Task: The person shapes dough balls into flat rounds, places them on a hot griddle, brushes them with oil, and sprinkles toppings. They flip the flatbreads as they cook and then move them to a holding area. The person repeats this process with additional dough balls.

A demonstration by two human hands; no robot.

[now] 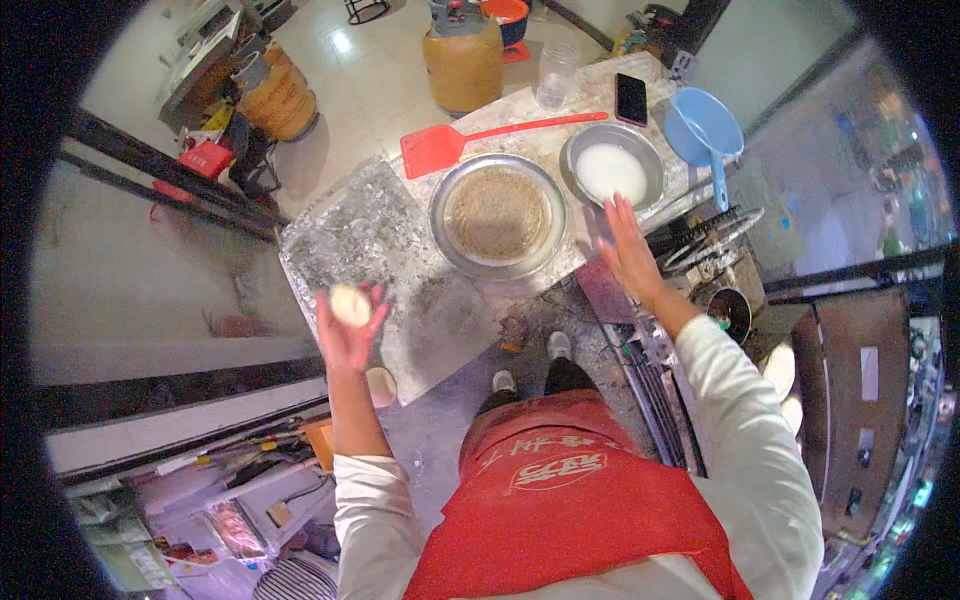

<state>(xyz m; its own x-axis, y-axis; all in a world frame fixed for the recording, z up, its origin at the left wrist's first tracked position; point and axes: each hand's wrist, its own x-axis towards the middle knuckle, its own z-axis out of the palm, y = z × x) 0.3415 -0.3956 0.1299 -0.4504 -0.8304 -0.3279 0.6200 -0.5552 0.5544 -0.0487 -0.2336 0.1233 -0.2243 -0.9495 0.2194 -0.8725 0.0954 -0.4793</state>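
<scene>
A pale, round piece of what looks like dough (350, 305) rests in my left hand (351, 330), raised over the left edge of the worktable (442, 315). My right hand (628, 251) has its fingers extended at the near rim of a metal bowl (654, 154) of white liquid or powder (611, 171); whether they touch it I cannot tell, and I see nothing in that hand. Between my hands and farther forward lies a round metal pan (499, 216) with a brown, grainy layer over its bottom. Behind the pan is a red spatula (435, 150) with a long handle.
A blue plastic dipper (697, 127), a phone (631, 99) and a clear plastic container (556, 75) are at the table's far right. Gas cylinders (463, 64) stand on the floor beyond. Metal equipment (724, 300) adjoins my right forearm.
</scene>
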